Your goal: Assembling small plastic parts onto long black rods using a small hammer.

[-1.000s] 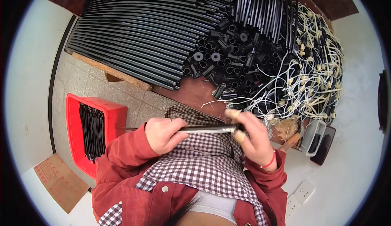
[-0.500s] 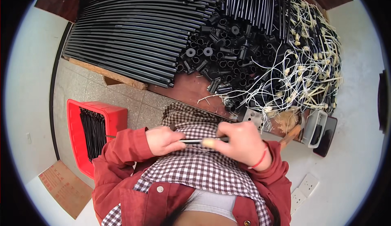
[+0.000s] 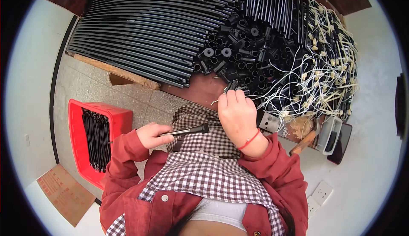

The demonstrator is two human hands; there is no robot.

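Note:
My left hand (image 3: 154,135) is closed around a slim metal rod (image 3: 183,131), which points right over my lap. A black plastic collar (image 3: 203,128) sits on the rod's right end. My right hand (image 3: 238,117) is at the table's near edge, its back turned up and fingers curled down. Its fingertips are hidden, so whatever they pinch cannot be made out. Small shiny metal pieces (image 3: 232,85) and a heap of black plastic clips and collars (image 3: 245,53) lie just beyond it.
Long black rods (image 3: 136,36) cover the table's left, with more black rods (image 3: 272,6) at the back. White cords (image 3: 315,74) are tangled on the right. A wooden handle (image 3: 304,142), a grey tray (image 3: 334,138) and a phone (image 3: 343,144) lie nearby. A red bin (image 3: 121,119) holds black rods.
My right hand has let go of the rod and moved up and away to the table edge. My left hand still holds the rod, now slightly farther left and tilted.

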